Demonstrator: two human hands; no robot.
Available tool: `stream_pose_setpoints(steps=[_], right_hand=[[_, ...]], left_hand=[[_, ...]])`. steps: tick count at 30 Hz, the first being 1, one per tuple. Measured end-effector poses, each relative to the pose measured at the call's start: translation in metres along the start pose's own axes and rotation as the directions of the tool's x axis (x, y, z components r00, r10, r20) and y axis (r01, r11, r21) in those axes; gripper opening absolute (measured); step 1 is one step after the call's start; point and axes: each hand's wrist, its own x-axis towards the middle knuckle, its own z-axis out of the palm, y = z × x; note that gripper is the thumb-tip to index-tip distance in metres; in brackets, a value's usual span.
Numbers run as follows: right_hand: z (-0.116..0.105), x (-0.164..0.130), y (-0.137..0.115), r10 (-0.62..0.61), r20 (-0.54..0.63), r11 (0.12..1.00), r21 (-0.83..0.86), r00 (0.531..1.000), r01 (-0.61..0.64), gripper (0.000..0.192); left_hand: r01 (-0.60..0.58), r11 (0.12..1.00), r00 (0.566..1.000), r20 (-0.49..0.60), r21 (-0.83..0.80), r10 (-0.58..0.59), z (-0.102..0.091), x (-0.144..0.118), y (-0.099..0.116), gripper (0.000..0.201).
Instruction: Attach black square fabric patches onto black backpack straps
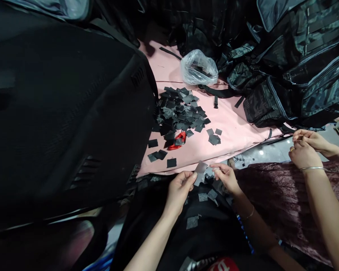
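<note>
In the head view my left hand (180, 190) pinches a small grey square piece (200, 172) between thumb and fingers, just past the near edge of the pink cloth. My right hand (225, 176) is close beside its right edge, thumb and fingers drawn together; what they hold, if anything, is too small to make out. Pale scraps (210, 174) show between and below the hands. Several more grey squares (192, 222) lie on my dark clothing. Beyond my hands, a heap of dark squares (180, 111) covers part of the pink cloth (228, 139).
A large black bag (59, 113) stands at the left. A clear plastic bag (199, 67) sits behind the heap, and a red item (178, 141) lies at its near edge. Camouflage backpacks (271, 98) crowd the right. A co-worker's hands (306, 150) are at far right.
</note>
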Motion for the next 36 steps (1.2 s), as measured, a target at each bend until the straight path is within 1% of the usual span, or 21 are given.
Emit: stream_pose_setpoints(steps=[2, 4, 5, 7, 8, 9, 10, 12, 14, 15, 17, 19, 20, 21, 23, 24, 26, 28, 30, 34, 36], right_hand=[[0.012, 0.003, -0.009, -0.029, 0.108, 0.998, 0.052, 0.994, 0.024, 0.036], [0.022, 0.005, -0.019, -0.033, 0.189, 0.996, 0.091, 0.981, 0.016, 0.031], [0.026, 0.005, -0.022, -0.022, 0.192, 0.994, 0.109, 0.981, 0.001, 0.029], [0.032, 0.004, -0.026, 0.012, 0.159, 0.985, 0.168, 0.987, -0.039, 0.028], [0.034, 0.004, -0.027, 0.024, 0.142, 0.976, 0.212, 0.990, -0.054, 0.029], [0.036, 0.003, -0.026, 0.030, 0.133, 0.966, 0.250, 0.991, -0.063, 0.030], [0.038, 0.002, -0.025, 0.027, 0.125, 0.958, 0.281, 0.992, -0.062, 0.030], [0.040, 0.000, -0.023, 0.002, 0.099, 0.948, 0.316, 0.995, -0.033, 0.028], [0.043, -0.002, -0.022, -0.021, 0.061, 0.938, 0.347, 0.998, -0.001, 0.027], [0.044, -0.002, -0.021, -0.009, 0.049, 0.925, 0.381, 0.999, -0.010, 0.027], [0.045, -0.002, -0.021, 0.065, 0.018, 0.874, 0.482, 0.998, -0.065, 0.031], [0.043, -0.001, -0.021, 0.131, -0.034, 0.819, 0.567, 0.991, -0.089, 0.035], [0.042, 0.000, -0.020, 0.140, -0.061, 0.809, 0.582, 0.988, -0.078, 0.036], [0.039, 0.000, -0.020, 0.130, -0.083, 0.814, 0.578, 0.988, -0.058, 0.036], [0.035, 0.001, -0.018, 0.086, -0.095, 0.848, 0.529, 0.992, -0.023, 0.034], [0.034, 0.000, -0.016, 0.069, -0.092, 0.869, 0.495, 0.993, -0.014, 0.032], [0.034, -0.001, -0.013, 0.048, -0.105, 0.906, 0.423, 0.993, 0.001, 0.032], [0.035, -0.003, -0.012, 0.041, -0.132, 0.931, 0.364, 0.990, 0.010, 0.032], [0.038, -0.005, -0.013, 0.039, -0.156, 0.945, 0.328, 0.987, 0.014, 0.032], [0.040, -0.009, -0.016, 0.025, -0.149, 0.970, 0.241, 0.989, 0.012, 0.033], [0.042, -0.011, -0.016, -0.003, -0.144, 0.983, 0.181, 0.990, 0.029, 0.032]], left_hand=[[-0.006, 0.999, 0.999, 0.035, 0.049, 0.005, 0.001, -0.003, 0.001, 0.042], [-0.012, 1.000, 0.999, 0.034, 0.028, 0.011, 0.001, -0.006, 0.003, 0.043], [-0.008, 0.999, 1.000, 0.023, -0.032, 0.008, 0.001, -0.007, 0.004, 0.043], [0.008, 0.977, 1.000, 0.007, -0.213, -0.006, 0.001, -0.009, 0.006, 0.045], [0.010, 0.958, 1.000, 0.024, -0.288, -0.004, 0.001, -0.010, 0.006, 0.046], [0.010, 0.948, 0.998, 0.059, -0.319, 0.009, 0.001, -0.011, 0.007, 0.048], [-0.001, 0.957, 0.995, 0.090, -0.290, 0.029, 0.002, -0.011, 0.006, 0.050], [-0.063, 0.993, 0.990, 0.120, -0.095, 0.075, 0.002, -0.012, 0.004, 0.046], [-0.113, 0.987, 0.991, 0.083, 0.111, 0.104, 0.003, -0.014, 0.001, 0.038], [-0.122, 0.979, 0.992, 0.057, 0.164, 0.114, 0.003, -0.015, 0.000, 0.037], [-0.123, 0.979, 0.991, 0.078, 0.163, 0.112, 0.002, -0.019, 0.000, 0.039], [-0.110, 0.991, 0.986, 0.132, 0.074, 0.100, 0.001, -0.023, 0.003, 0.038], [-0.090, 0.996, 0.984, 0.151, -0.004, 0.090, 0.000, -0.025, 0.004, 0.037], [-0.059, 0.993, 0.985, 0.155, -0.102, 0.074, -0.002, -0.026, 0.006, 0.036], [0.011, 0.958, 0.992, 0.125, -0.286, 0.026, -0.004, -0.026, 0.011, 0.034], [0.039, 0.938, 0.994, 0.108, -0.344, -0.002, -0.005, -0.025, 0.012, 0.034], [0.066, 0.925, 0.995, 0.090, -0.373, -0.035, -0.005, -0.024, 0.015, 0.037], [0.082, 0.938, 0.993, 0.103, -0.336, -0.050, -0.004, -0.022, 0.016, 0.041], [0.070, 0.958, 0.993, 0.108, -0.276, -0.042, -0.002, -0.022, 0.014, 0.039], [-0.027, 0.993, 0.997, 0.067, -0.113, 0.035, 0.000, -0.019, 0.007, 0.042], [-0.063, 0.998, 0.998, 0.021, 0.013, 0.063, -0.001, -0.018, 0.004, 0.040]])
